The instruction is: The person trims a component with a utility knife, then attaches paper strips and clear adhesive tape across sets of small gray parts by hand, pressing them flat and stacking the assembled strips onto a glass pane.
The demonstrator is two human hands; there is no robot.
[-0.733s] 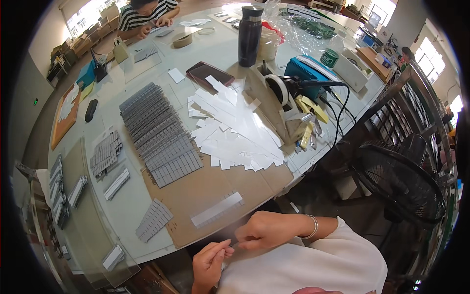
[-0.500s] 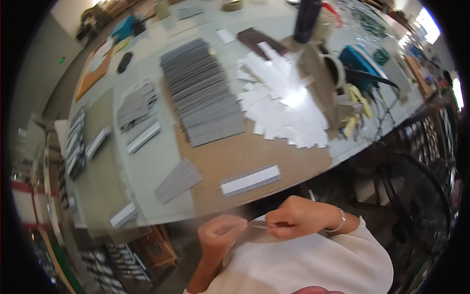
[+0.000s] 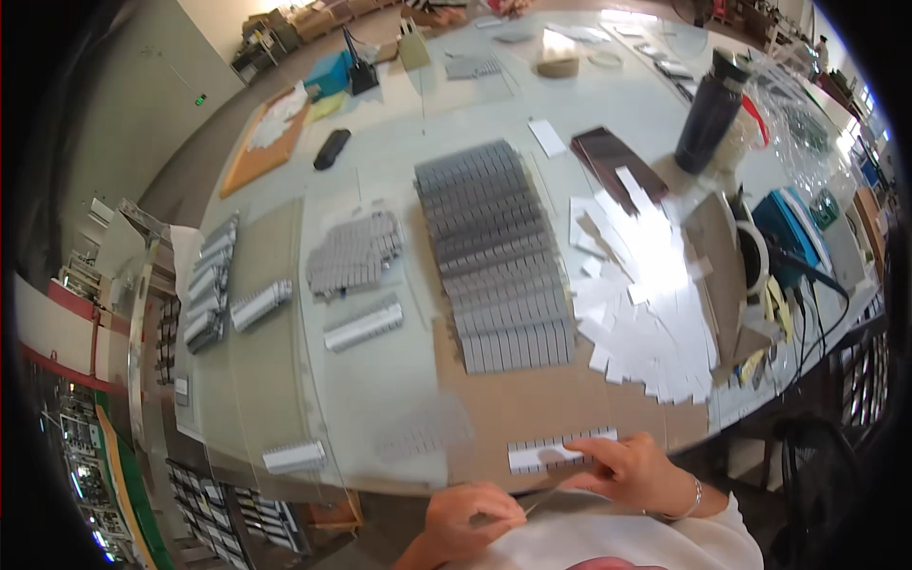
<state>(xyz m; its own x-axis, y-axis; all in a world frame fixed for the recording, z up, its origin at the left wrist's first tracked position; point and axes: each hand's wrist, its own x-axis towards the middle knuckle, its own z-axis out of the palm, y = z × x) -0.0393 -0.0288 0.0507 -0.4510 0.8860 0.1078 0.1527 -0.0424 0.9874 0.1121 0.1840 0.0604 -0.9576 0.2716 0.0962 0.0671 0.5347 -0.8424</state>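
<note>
Left hand (image 3: 472,520): fingers curled, nearer than the cardboard (image 3: 494,404); a thin pale sliver (image 3: 543,494) shows between the hands, whose grip on it is unclear.
Right hand (image 3: 627,470): half-curled, index finger extended over the white-faced strip (image 3: 527,460); contact unclear.
Strip's lie: on the cardboard's near part, long axis left-right, right end angled slightly away.
Grey rows (image 3: 499,256): running away from the cardboard's bare part.
Tabletop (image 3: 370,380): pale, under the cardboard.
Room: boxes (image 3: 332,19) far beyond the cardboard.

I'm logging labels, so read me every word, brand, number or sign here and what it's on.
None can be read.
Green sign on the wall: too small.
Green container, right: any print too blurred.
Strip by the right hand: no text visible.
</note>
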